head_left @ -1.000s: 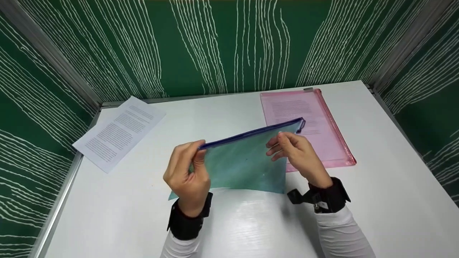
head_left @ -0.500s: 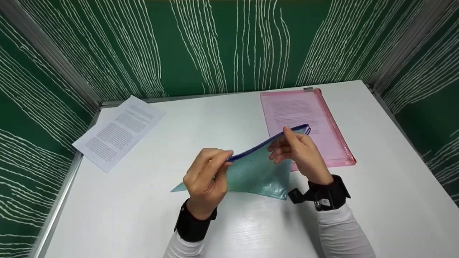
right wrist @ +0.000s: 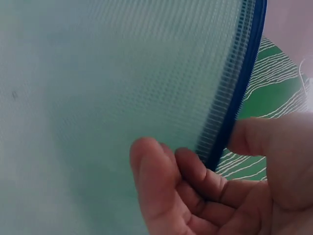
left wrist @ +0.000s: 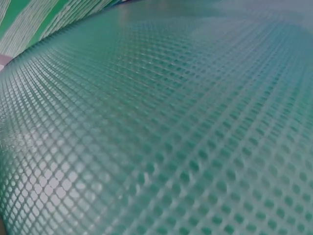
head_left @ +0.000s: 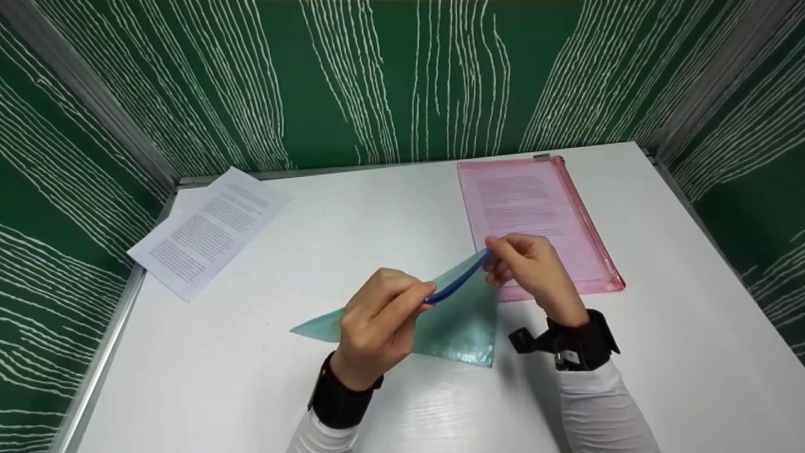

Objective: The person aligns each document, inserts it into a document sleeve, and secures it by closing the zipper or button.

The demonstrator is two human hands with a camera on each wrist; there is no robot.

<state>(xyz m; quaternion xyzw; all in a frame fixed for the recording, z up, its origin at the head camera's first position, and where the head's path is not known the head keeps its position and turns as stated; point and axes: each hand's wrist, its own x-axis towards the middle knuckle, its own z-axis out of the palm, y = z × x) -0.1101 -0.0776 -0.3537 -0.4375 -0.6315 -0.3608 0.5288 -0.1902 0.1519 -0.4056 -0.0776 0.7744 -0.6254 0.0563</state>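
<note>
A translucent green mesh zip pouch (head_left: 459, 333) with a blue zipper edge (head_left: 458, 284) is held up over the table in the head view, its zipper bowed between the two hands. My left hand (head_left: 380, 327) pinches the zipper edge between thumb and fingers and covers the pouch's middle. At the right end of that edge, my right hand (head_left: 531, 267) grips between thumb and curled fingers. The right wrist view has the blue zipper (right wrist: 239, 93) running down into the right hand (right wrist: 205, 196). Pouch mesh (left wrist: 156, 127) fills most of the left wrist view, where the left hand is hidden.
A pink zip pouch (head_left: 578, 251) with a printed sheet inside lies at the back right of the white table (head_left: 352, 220). Printed paper sheets (head_left: 210, 233) lie at the back left. Green walls (head_left: 327, 82) with white wavy lines enclose the table's back and sides.
My left hand has moved right along the zipper edge, toward the right hand. The right hand now grips the zipper's right end, which has dropped lower, and the edge bows more.
</note>
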